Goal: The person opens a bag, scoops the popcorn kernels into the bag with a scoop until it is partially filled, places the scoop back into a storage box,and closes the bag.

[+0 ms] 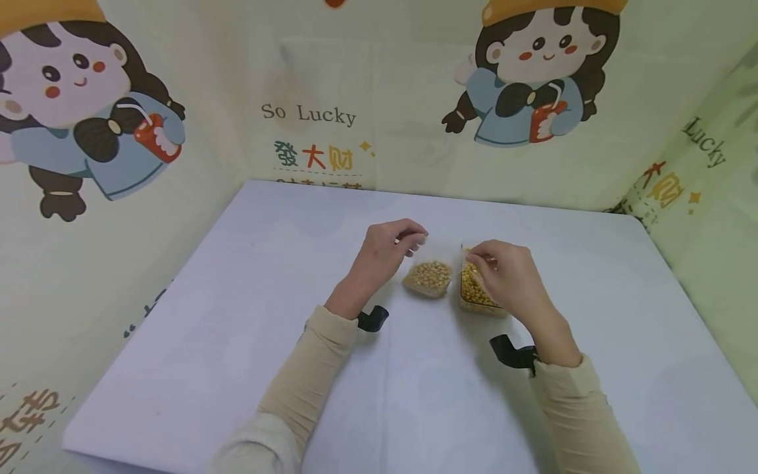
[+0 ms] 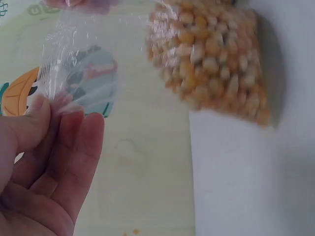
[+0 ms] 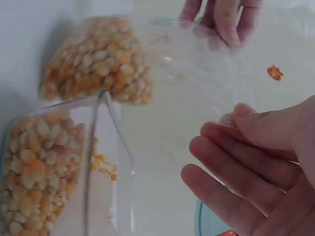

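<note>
A clear plastic bag (image 1: 430, 278) of yellow corn kernels stands on the table, its lower part filled and its thin upper part stretched up. My left hand (image 1: 385, 250) pinches one side of the bag's upper edge between thumb and fingers, as the left wrist view shows. On the other side, my right hand (image 3: 266, 167) pinches the film between thumb and forefinger, its other fingers extended. Just right of the bag is a clear square container (image 1: 481, 312) holding more corn kernels (image 3: 37, 172). In the head view the right hand partly covers this container.
A white table (image 1: 249, 263) lies under everything, with cloth walls (image 1: 408, 99) printed with cartoon figures behind and at the sides. A black wrist mount (image 1: 373, 319) sticks out at the left wrist, another mount (image 1: 512, 352) at the right.
</note>
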{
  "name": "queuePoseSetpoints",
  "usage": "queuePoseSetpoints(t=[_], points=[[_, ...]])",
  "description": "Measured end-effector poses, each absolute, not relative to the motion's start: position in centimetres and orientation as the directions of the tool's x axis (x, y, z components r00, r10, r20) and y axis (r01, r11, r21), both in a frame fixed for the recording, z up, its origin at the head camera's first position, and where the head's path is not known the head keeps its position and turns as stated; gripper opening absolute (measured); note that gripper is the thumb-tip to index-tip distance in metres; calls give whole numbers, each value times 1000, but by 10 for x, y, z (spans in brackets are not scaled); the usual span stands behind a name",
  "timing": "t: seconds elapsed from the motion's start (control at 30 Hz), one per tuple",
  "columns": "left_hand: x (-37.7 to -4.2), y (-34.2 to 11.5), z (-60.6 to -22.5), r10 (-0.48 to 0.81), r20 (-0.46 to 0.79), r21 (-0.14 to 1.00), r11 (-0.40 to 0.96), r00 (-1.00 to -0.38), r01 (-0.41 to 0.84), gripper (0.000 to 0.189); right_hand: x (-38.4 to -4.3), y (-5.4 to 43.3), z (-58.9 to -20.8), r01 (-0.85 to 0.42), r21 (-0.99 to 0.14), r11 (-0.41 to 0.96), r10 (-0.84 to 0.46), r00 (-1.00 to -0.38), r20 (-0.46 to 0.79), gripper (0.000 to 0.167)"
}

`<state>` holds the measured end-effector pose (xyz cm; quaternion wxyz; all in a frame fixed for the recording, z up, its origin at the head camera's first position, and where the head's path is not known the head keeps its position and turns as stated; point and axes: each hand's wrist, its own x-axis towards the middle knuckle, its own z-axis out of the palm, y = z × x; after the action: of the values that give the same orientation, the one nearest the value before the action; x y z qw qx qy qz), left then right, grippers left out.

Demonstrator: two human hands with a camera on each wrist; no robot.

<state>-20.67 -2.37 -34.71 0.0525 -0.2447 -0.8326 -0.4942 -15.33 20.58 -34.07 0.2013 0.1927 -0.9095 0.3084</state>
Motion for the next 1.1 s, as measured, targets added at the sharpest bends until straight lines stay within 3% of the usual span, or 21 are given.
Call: queuePoseSetpoints(t=[0.17,0.7,1.1], points=[[-206,-31,-346,421,331,717,471,-845,515,13,-155,206,-338,-461,-483,745,-224,-854,470,5],[-209,-31,-337,555,336,563,530,-761,634,8,-157,206,-336,-452,-506,734,-212,-862,461,6],[-208,-28,-334,572,249,578,560,-782,594,16,-160,206,-339,-392,-576,717,-225,-913,341,17]])
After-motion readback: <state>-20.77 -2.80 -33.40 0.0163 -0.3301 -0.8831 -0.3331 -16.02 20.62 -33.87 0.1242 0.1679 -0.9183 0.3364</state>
